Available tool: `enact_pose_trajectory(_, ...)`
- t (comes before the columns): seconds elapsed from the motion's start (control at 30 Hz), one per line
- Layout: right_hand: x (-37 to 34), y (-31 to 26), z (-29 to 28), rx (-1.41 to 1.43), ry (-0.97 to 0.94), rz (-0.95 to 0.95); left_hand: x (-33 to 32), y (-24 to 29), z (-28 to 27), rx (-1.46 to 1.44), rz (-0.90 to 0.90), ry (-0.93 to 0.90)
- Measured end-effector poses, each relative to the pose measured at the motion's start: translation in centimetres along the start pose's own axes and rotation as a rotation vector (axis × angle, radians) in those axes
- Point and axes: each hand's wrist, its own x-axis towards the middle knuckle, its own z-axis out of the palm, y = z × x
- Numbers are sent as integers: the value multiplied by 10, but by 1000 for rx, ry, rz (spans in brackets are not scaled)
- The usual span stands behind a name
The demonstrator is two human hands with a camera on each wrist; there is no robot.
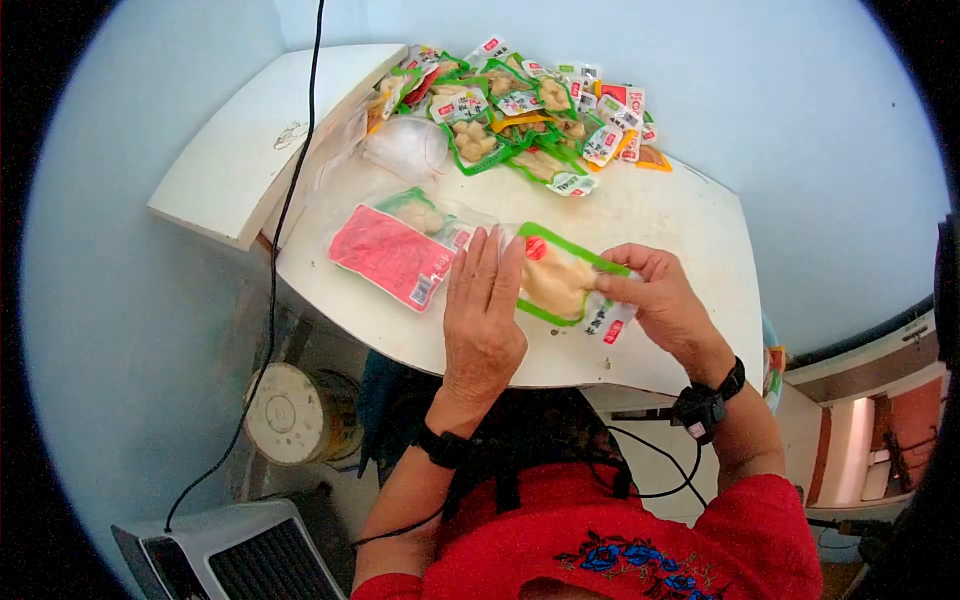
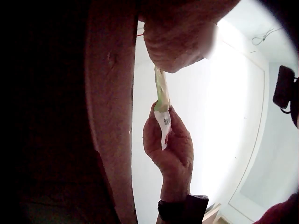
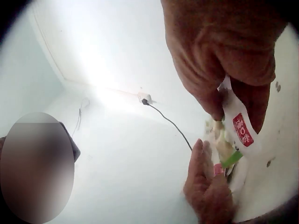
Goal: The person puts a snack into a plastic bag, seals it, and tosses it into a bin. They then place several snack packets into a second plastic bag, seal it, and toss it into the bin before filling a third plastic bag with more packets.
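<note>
My right hand (image 1: 668,300) pinches the right side of a green-edged snack packet (image 1: 556,278) between thumb and fingers. Through its clear front shows pale yellowish food, with a red round mark near the top. In the left wrist view the packet (image 2: 161,93) stands on edge, its white end by the right palm. My left hand (image 1: 484,325) has its fingers straight, their tips at the packet's left edge and overlapping a clear plastic bag (image 1: 480,215). Inside that bag lie a pink-backed packet (image 1: 392,252) and a green-edged one (image 1: 415,212).
A heap of similar packets (image 1: 520,100) lies at the table's back, by an empty-looking clear bag (image 1: 405,147). A white board (image 1: 270,130) stands at the left. A black cable (image 1: 285,220) hangs down in front of it. A bucket (image 1: 290,413) and a heater-like appliance (image 1: 240,560) stand below.
</note>
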Motion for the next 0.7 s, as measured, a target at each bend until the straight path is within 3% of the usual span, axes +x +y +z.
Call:
enact_pose_trajectory(0.2,18,5,32,285,-63,153,0,0,-1,43,42,-30)
enact_pose_trajectory(0.37,31,14,52,587,-170,164,3,1,-1,12,55,-8)
enact_pose_trajectory(0.57,47,23,63,598,-349,121,1,-1,1,-25,47,-13)
enact_pose_trajectory(0.7,53,24,74,645,-315,150,2,-1,2,-40,40,-4)
